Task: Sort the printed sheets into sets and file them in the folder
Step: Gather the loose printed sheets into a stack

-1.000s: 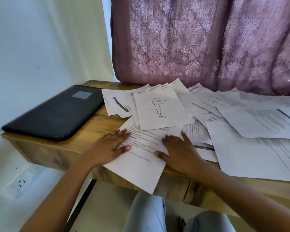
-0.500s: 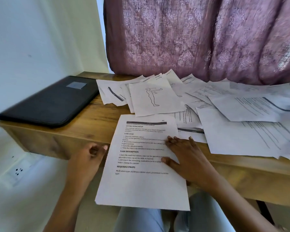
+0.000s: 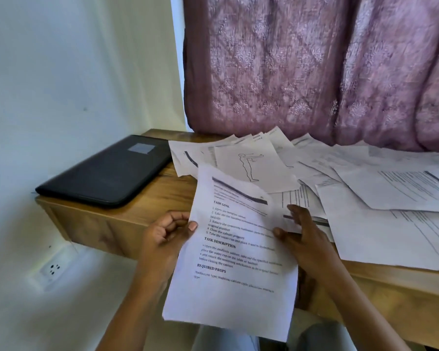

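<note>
Holding 1 sheet [image 3: 238, 249] up, likely to read it and pick its pile, the left hand [image 3: 162, 239] pinches its left edge, the right hand [image 3: 304, 239] its right edge. Other sheets [image 3: 390, 224] lie spread on the desk [image 3: 162, 196] beside the shut black folder [image 3: 107, 173]

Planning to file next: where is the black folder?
Head view: the black folder lies closed on the table's left end by the wall, left of the scattered sheets.
</note>
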{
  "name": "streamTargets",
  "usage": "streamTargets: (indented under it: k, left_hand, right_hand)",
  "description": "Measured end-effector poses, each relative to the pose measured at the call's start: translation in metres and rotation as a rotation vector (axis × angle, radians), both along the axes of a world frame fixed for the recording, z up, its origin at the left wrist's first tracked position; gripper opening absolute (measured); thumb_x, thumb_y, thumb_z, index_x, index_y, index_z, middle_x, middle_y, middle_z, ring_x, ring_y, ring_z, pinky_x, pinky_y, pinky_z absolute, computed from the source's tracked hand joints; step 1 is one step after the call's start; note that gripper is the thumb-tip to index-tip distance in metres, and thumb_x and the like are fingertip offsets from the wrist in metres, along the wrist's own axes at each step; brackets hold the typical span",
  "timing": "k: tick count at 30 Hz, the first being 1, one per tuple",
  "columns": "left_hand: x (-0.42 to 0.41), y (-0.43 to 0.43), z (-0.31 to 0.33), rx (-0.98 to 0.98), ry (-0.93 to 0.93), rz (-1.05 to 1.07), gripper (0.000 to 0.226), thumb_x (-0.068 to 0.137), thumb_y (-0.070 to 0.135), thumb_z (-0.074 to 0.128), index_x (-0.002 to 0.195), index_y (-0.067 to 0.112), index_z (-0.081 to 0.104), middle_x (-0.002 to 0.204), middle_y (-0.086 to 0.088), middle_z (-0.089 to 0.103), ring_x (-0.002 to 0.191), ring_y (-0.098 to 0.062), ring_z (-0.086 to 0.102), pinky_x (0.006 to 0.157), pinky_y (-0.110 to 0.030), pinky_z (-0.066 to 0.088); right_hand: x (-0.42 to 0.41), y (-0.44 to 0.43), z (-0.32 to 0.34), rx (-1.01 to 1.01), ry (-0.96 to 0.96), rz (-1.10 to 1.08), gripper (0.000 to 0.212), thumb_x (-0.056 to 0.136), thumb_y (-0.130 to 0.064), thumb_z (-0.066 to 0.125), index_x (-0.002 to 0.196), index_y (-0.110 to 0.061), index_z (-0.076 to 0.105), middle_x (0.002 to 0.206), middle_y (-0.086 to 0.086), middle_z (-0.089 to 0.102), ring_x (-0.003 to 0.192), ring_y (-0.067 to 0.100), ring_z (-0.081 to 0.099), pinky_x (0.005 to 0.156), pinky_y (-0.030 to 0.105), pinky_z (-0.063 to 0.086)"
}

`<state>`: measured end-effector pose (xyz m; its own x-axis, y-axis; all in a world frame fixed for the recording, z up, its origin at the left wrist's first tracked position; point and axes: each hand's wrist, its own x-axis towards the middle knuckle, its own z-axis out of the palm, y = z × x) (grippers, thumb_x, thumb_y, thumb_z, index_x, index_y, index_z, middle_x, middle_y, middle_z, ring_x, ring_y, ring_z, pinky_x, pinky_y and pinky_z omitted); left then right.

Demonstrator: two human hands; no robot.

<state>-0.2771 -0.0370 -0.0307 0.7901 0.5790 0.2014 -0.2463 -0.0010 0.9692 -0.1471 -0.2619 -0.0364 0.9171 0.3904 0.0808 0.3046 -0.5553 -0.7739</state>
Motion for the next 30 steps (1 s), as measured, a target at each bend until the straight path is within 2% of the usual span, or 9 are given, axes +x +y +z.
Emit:
streamTargets:
  k: [3,6,9,11,17,20,23,28,30]
  left_hand:
    - [0.015,-0.001,0.017,0.005,-0.08,0.022,0.011,0.081,0.002,0.067,0.091,0.005,0.068,0.089,-0.008,0.073,0.08,-0.016,0.066,0.076,-0.025,0.055]
    - [0.053,0.002,0.031,-0.034,-0.088,0.073,0.012,0.085,-0.002,0.064,0.092,0.007,0.067,0.086,-0.002,0.074,0.079,-0.012,0.068,0.072,-0.022,0.056]
    - [0.115,0.02,0.036,-0.185,-0.006,0.077,0.013,0.086,-0.001,0.065,0.097,0.005,0.066,0.093,-0.009,0.073,0.086,-0.021,0.07,0.073,-0.031,0.058]
    - [0.164,0.038,0.035,-0.126,0.055,0.074,0.019,0.085,0.0,0.066,0.103,0.007,0.066,0.104,-0.011,0.071,0.094,-0.025,0.068,0.079,-0.033,0.058]
    - [0.253,0.085,0.012,0.58,0.37,0.189,0.021,0.092,0.022,0.064,0.113,0.021,0.063,0.119,0.003,0.067,0.101,-0.016,0.066,0.095,-0.027,0.05]
    - [0.26,0.115,0.006,0.869,0.571,0.326,0.04,0.097,0.039,0.052,0.135,0.025,0.05,0.138,-0.002,0.056,0.121,-0.023,0.056,0.101,-0.033,0.042]
    - [0.263,0.141,-0.006,1.186,0.894,0.183,0.067,0.095,0.061,0.035,0.151,0.024,0.027,0.158,-0.004,0.026,0.147,-0.026,0.018,0.118,-0.048,0.007]
    - [0.26,0.161,-0.013,1.439,0.998,-0.094,0.081,0.089,0.071,0.007,0.155,0.025,0.005,0.163,-0.003,0.0,0.149,-0.022,-0.007,0.115,-0.049,-0.014]
    - [0.255,0.168,-0.009,1.514,0.992,-0.186,0.104,0.069,0.084,-0.013,0.154,0.027,-0.001,0.162,0.0,-0.005,0.148,-0.02,-0.011,0.114,-0.047,-0.017]
  right_hand:
    - [0.01,0.006,0.006,0.269,0.132,0.016,0.057,0.088,-0.031,0.064,0.136,-0.036,0.034,0.129,-0.007,0.053,0.099,0.012,0.059,0.077,0.026,0.046]
    - [0.039,0.015,0.027,0.761,0.451,-0.026,0.046,0.092,-0.007,0.058,0.13,-0.03,0.044,0.117,0.006,0.06,0.093,0.022,0.063,0.072,0.032,0.051]
    - [0.101,0.028,0.055,0.855,0.38,-0.082,0.05,0.086,0.007,0.059,0.126,-0.02,0.043,0.103,0.013,0.064,0.074,0.016,0.065,0.058,0.026,0.051]
    - [0.157,0.043,0.069,0.769,0.281,-0.136,0.051,0.083,0.008,0.063,0.123,-0.018,0.045,0.097,0.011,0.065,0.079,0.02,0.063,0.065,0.028,0.052]
    - [0.296,0.085,0.051,0.136,0.018,-0.23,0.045,0.078,-0.006,0.074,0.119,-0.009,0.057,0.095,0.012,0.064,0.095,0.026,0.059,0.096,0.034,0.042]
    - [0.324,0.101,0.031,-0.089,-0.062,-0.226,0.049,0.084,-0.02,0.071,0.127,-0.011,0.051,0.115,0.015,0.064,0.116,0.032,0.056,0.101,0.034,0.038]
    - [0.336,0.12,0.022,-0.318,-0.112,-0.246,0.065,0.088,-0.042,0.064,0.14,-0.015,0.036,0.133,0.016,0.054,0.127,0.037,0.044,0.103,0.043,0.035]
    - [0.335,0.151,0.009,-0.351,-0.098,-0.129,0.079,0.085,-0.047,0.065,0.145,-0.018,0.024,0.136,0.018,0.05,0.126,0.038,0.044,0.101,0.043,0.036]
    - [0.334,0.16,0.006,-0.309,-0.079,-0.102,0.081,0.084,-0.042,0.069,0.146,-0.019,0.023,0.136,0.018,0.049,0.127,0.038,0.043,0.102,0.043,0.037]
